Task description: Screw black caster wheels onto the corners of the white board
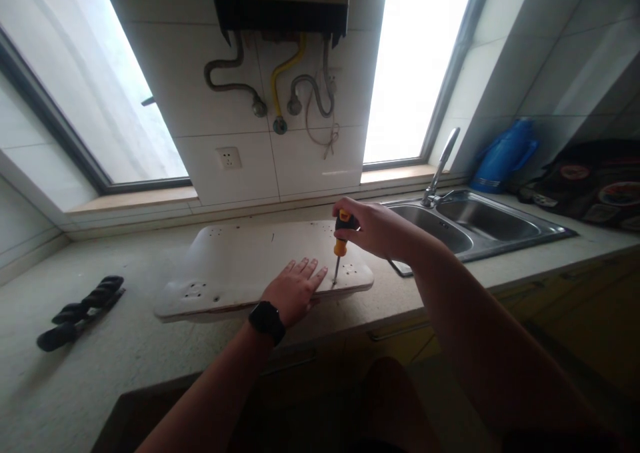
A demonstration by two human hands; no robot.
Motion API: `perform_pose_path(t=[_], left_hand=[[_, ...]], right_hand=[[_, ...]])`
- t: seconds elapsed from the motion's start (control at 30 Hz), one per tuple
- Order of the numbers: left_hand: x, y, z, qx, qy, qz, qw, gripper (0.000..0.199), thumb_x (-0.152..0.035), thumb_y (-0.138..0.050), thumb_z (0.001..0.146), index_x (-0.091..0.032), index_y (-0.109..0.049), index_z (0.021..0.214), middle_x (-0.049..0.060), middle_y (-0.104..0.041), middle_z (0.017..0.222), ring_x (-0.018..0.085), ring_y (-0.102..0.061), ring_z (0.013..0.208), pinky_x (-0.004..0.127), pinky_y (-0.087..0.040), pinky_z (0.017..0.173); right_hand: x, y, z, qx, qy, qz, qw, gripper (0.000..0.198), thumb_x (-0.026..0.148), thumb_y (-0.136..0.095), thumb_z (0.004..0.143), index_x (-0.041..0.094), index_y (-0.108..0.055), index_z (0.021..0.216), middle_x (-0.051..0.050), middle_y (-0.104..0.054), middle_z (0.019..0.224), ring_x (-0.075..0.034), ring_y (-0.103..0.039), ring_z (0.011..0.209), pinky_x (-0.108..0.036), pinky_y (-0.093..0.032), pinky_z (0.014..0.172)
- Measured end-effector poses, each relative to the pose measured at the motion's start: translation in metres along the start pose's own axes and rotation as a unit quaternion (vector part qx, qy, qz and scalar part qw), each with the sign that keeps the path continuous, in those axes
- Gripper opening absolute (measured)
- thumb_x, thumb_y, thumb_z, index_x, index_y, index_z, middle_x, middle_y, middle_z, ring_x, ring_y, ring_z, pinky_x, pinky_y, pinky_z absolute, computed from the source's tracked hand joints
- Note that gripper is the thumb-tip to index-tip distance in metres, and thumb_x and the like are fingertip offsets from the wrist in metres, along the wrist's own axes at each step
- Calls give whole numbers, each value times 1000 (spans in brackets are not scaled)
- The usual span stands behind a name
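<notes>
A white rectangular board (240, 256) with rounded corners lies on the counter, with clusters of small holes near its corners. My left hand (293, 290) rests flat on its front edge, fingers spread, a black watch on the wrist. In my right hand (357, 220) is a yellow-and-black screwdriver (341, 247), gripped by the handle and held nearly upright. Its tip meets the board near the front right corner, just right of my left fingertips; a small screw or hole seems to sit there. Another dark hole shows near the front left corner.
Right of the board is a double steel sink (490, 216) with a tap (443, 163). Beyond stand a blue thermos jug (505, 156) and a dark patterned bag (590, 183). Black twisted-looking objects (80, 313) lie on the counter (135, 346) at left. Hoses (277, 83) hang on the wall.
</notes>
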State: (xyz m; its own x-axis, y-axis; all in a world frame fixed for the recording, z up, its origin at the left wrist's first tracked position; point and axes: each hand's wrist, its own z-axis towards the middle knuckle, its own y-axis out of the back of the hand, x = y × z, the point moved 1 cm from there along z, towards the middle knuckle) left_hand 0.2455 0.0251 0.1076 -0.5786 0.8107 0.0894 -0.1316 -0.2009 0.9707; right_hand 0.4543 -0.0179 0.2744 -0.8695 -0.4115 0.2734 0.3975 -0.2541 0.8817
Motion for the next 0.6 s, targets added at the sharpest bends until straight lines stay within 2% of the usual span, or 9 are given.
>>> perform_pose_path(t=[0.17, 0.37, 0.6], left_hand=[[-4, 1, 3, 5, -1, -1, 1000, 72, -30, -69, 89, -25, -37, 153, 14, -44, 158, 32, -40, 146, 52, -32, 118], [-8, 2, 8, 15, -11, 14, 1000, 70, -24, -67, 88, -23, -39, 152, 15, -46, 156, 33, -44, 143, 53, -33, 117], [-11, 3, 11, 40, -10, 22, 999, 70, -23, -67, 88, -23, -38, 153, 16, -45, 157, 33, -42, 144, 54, -32, 117]], right_hand=[[-6, -1, -4, -15, -26, -30, 999, 24, 36, -66, 85, 23, -60, 105, -4, -72, 88, -19, -63, 72, -31, -40, 63], [-17, 1, -11, 9, -35, -36, 999, 18, 36, -63, 86, 22, -61, 98, -5, -72, 89, -20, -63, 76, -32, -41, 64], [-24, 14, -17, 97, -24, -32, 995, 34, 28, -60, 86, 18, -55, 118, -10, -71, 100, -20, -64, 82, -30, -44, 67]])
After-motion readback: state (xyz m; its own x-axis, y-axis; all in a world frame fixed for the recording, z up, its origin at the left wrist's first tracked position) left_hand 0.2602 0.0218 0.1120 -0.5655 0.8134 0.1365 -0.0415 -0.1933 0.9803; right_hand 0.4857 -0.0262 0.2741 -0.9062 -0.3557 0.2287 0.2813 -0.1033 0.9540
